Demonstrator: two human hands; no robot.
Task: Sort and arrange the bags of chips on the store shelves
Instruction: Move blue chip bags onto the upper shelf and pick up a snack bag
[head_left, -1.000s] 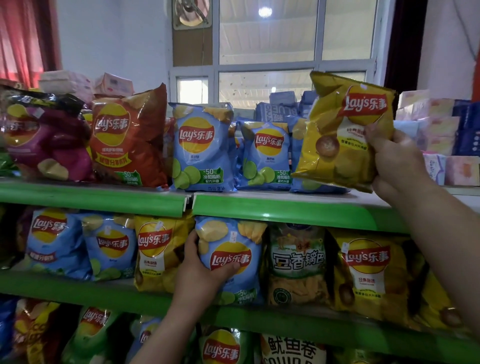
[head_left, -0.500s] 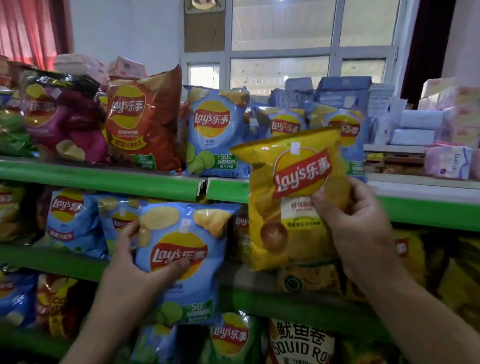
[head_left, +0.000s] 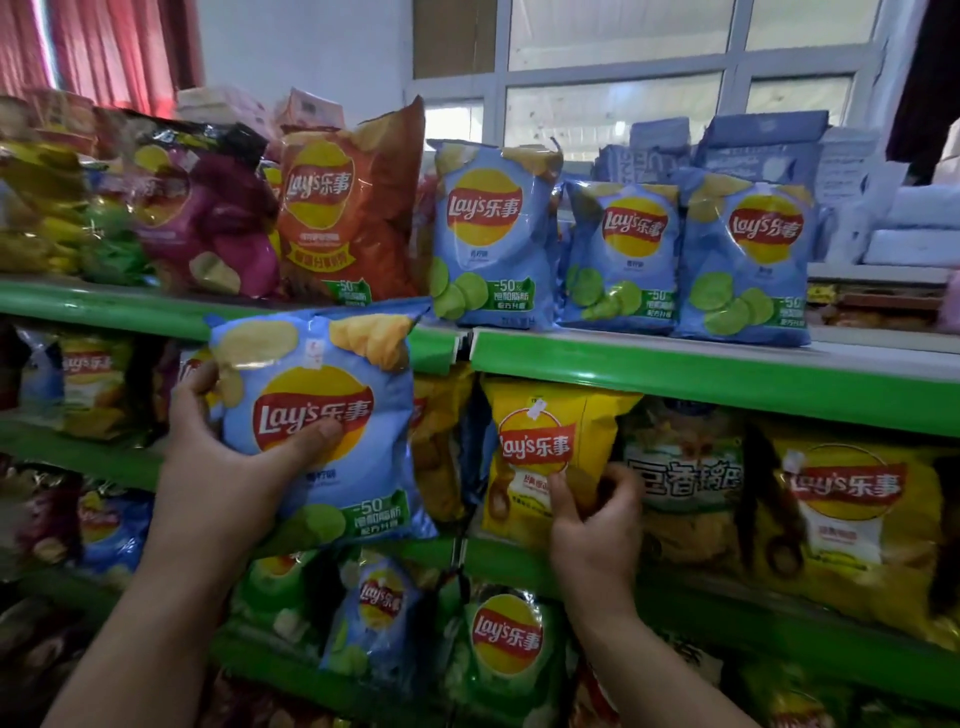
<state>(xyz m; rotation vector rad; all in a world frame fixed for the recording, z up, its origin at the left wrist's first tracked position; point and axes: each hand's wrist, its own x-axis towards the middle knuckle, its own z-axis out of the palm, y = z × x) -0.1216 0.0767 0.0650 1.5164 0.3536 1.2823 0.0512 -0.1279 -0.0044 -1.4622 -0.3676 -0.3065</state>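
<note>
Left hand (head_left: 223, 483) grips a blue Lay's bag (head_left: 322, 421) at centre-left of the frame, thumb across the red "Lay's乐事" banner, fingers curled behind; a green "-50%" panel sits at the bag's lower right. It is held in front of the middle shelf (head_left: 727, 618). Right hand (head_left: 597, 530) pinches the lower edge of a yellow Lay's bag (head_left: 545, 447) standing on that shelf. Top shelf (head_left: 675, 364), upper right: three matching blue Lay's bags (head_left: 623, 249) upright.
</note>
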